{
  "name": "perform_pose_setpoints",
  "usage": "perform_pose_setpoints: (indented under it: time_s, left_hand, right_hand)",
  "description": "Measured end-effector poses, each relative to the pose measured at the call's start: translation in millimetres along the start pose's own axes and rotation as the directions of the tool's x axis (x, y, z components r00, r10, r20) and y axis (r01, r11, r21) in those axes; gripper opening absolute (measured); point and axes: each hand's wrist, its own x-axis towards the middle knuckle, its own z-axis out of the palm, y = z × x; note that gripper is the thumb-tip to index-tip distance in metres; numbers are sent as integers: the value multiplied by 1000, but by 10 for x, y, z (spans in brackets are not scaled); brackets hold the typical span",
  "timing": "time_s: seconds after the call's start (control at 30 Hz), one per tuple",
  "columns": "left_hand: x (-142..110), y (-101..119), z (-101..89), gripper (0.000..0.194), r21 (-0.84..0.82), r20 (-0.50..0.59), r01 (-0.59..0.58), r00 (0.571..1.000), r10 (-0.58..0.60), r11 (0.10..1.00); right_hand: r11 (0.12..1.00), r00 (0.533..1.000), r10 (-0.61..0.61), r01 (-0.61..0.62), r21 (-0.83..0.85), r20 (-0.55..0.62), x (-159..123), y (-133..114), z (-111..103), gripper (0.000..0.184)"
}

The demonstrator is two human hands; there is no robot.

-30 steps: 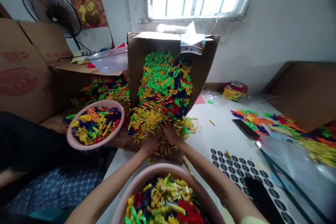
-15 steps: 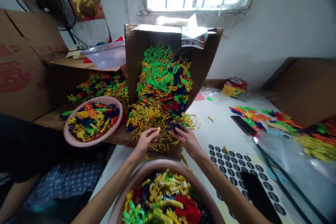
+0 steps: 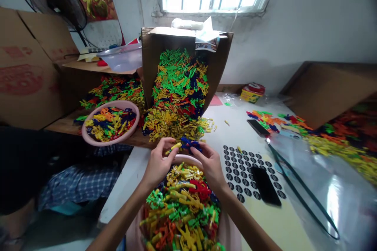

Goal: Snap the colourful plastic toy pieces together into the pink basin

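Note:
Between the thumb and fingers of my left hand [image 3: 158, 161] is a small yellow tube [image 3: 176, 147]. My right hand [image 3: 209, 162] pinches a dark blue plastic piece [image 3: 190, 144], held close beside the tube; whether the two touch I cannot tell. Both hands are over the far rim of a pink basin [image 3: 231, 229]. Inside it lie yellow tubes and plastic pieces in green, red, orange and yellow [image 3: 186, 237]. Just beyond my hands, a heap of yellow tubes [image 3: 167, 123] spills from a tilted cardboard box [image 3: 218, 62] holding more coloured pieces.
A second pink basin [image 3: 136, 123] of pieces stands at the left, near a seated person's checked clothing [image 3: 79, 186]. Right of my hands lie a sheet of round black stickers [image 3: 240, 168], a black phone [image 3: 266, 186], another dark phone [image 3: 258, 127] and a plastic bag [image 3: 332, 188].
Both hands have come back from the heap toward the near basin, carrying the yellow tube and the blue piece. The camera view has shifted, so more of the near basin shows.

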Motion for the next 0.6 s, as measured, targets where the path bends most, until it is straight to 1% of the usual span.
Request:
perform_pose_setpoints:
  time_s: [0.07,0.2,0.33,0.4,0.47,0.53,0.6]
  left_hand:
    - [-60,26,14,27,-27,-21,17,1000,-18,999]
    - [-143,31,26,27,-74,-13,55,998,-56,996]
    - [-180,34,-27,26,-88,18,40,999,-38,995]
    - [-173,45,-76,26,-104,55,47,998,-42,993]
    - [-141,50,-120,27,-132,123,85,990,-69,988]
    - [-91,36,-141,31,-157,195,146,974,-114,977]
    - [-45,1,-127,36,-192,256,233,950,-180,953]
  right_hand:
    - [999,1000,-16,16,-31,-6,-80,-51,32,25]
    - [994,998,-58,59,-95,13,-206,-80,82,23]
    - [986,995,-82,90,-139,60,-273,-56,56,23]
    - [986,992,-75,89,-143,100,-282,-45,14,24]
    - [987,991,-55,73,-144,124,-282,-33,-32,24]
    - [989,992,-26,44,-140,126,-284,-12,-71,23]
    - [992,994,7,7,-124,110,-293,21,-101,24]
